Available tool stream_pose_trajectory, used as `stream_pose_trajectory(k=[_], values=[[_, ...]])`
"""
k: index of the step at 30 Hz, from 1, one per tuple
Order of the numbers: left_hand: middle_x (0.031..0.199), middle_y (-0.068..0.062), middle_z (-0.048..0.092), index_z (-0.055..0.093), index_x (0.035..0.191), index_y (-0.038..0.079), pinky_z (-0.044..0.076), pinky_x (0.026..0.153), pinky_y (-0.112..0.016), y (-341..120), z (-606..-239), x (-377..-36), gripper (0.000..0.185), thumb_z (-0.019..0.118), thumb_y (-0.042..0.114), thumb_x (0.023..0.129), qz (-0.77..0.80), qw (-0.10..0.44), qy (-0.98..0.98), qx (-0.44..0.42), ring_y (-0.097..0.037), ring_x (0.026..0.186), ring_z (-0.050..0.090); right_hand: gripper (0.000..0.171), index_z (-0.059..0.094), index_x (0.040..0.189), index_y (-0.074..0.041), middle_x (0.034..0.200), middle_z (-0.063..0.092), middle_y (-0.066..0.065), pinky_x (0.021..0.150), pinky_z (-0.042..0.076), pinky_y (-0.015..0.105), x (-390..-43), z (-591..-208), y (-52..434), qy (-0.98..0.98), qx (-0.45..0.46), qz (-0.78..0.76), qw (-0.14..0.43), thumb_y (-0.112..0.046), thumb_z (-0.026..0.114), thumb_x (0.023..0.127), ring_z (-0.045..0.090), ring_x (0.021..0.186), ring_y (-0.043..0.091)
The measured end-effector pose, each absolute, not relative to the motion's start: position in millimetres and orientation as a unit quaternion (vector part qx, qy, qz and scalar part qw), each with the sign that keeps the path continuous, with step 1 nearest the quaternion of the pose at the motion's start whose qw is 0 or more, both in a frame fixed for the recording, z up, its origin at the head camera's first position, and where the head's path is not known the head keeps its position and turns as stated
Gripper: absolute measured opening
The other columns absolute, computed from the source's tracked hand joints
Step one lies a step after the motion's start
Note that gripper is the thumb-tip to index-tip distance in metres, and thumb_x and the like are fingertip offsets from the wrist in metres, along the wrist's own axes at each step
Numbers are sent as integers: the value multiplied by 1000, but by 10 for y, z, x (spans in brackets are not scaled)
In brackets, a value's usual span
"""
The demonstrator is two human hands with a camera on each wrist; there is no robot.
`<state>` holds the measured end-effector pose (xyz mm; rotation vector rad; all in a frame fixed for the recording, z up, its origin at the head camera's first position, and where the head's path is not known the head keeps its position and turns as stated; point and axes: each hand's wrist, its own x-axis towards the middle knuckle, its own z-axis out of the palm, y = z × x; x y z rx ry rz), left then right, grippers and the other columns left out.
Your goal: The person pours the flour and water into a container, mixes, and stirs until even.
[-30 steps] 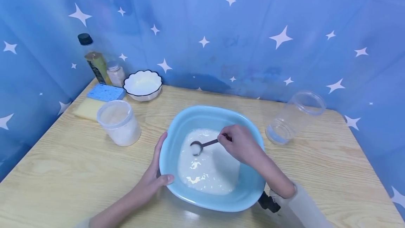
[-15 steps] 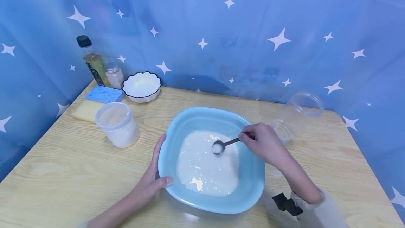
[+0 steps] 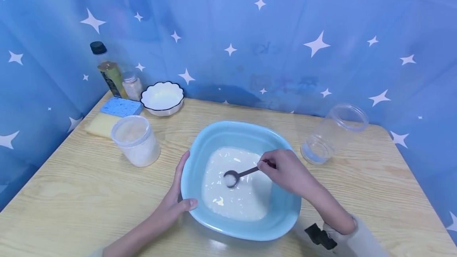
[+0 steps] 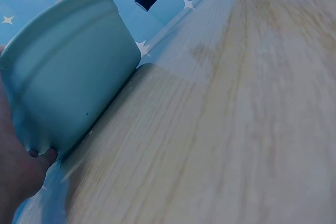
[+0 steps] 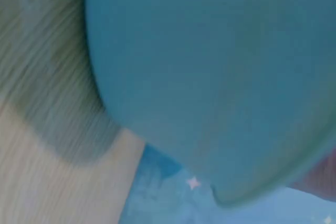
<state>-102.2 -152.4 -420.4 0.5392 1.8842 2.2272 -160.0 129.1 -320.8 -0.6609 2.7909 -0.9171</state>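
Note:
A light blue basin [image 3: 200, 142] stands on the table with a white, glossy, wet mixture [image 3: 235, 201] in its bottom. At the basin's left side, my left hand [image 3: 176, 201] grips the wall, thumb over the rim and fingers along the outside. My right hand [image 3: 285, 171] pinches the handle of a dark measuring spoon [image 3: 246, 172] above the mixture. White stuff shows in the spoon's bowl; whether it touches the surface I cannot tell. The left wrist view shows the basin's outer wall [image 4: 79, 72] with my left hand [image 4: 21, 171] against it. In the right wrist view the wall [image 5: 199, 66] hides the spoon.
Left of the basin is a clear tub [image 3: 137, 142] of white powder. Behind it lie a yellow sponge [image 3: 101, 125] and a blue sponge [image 3: 121, 107]. An oil bottle [image 3: 111, 76], small jar [image 3: 132, 86] and scalloped bowl [image 3: 162, 97] line the back. A clear container [image 3: 332, 134] stands right.
My right hand has swept the spoon rightward over the mixture, then back left and toward me. My left hand stays on the basin.

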Motion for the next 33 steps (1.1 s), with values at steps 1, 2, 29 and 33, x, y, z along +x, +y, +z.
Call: stream_pose_trajectory(k=[1, 2, 29, 33], values=[[153, -7, 3, -1, 149, 33, 52, 82, -41, -1522, -4204, -1021, 94, 56, 7, 79, 748, 87, 633, 180, -47, 127, 26, 16, 69, 78, -10, 53, 42, -6, 43, 33, 22, -1597, -3193, 1329, 929, -212, -296, 66, -8, 57, 88, 36, 47, 7], [153, -7, 3, -1, 149, 32, 52, 81, -42, -1520, -4202, -1022, 94, 55, 6, 79, 748, 87, 632, 181, -48, 127, 26, 15, 70, 79, -10, 53, 43, -6, 43, 33, 22, -1597, -3181, 1370, 932, -208, -289, 65, -8, 57, 88, 36, 48, 8], [153, -8, 3, -2, 149, 30, 52, 82, -41, -1514, -4228, -1073, 95, 58, 9, 79, 744, 77, 633, 200, -47, 129, 23, 15, 69, 77, -8, 51, 37, -12, 42, 29, 17, -1400, -3220, 1064, 898, -280, -334, 57, -5, 58, 87, 30, 46, 0], [153, -7, 2, -2, 149, 32, 51, 83, -41, -1516, -4218, -1044, 95, 57, 8, 79, 746, 81, 634, 185, -47, 128, 25, 14, 69, 77, -7, 53, 42, -10, 41, 31, 19, -1400, -3211, 1141, 920, -255, -293, 59, -6, 58, 86, 34, 46, 2]])
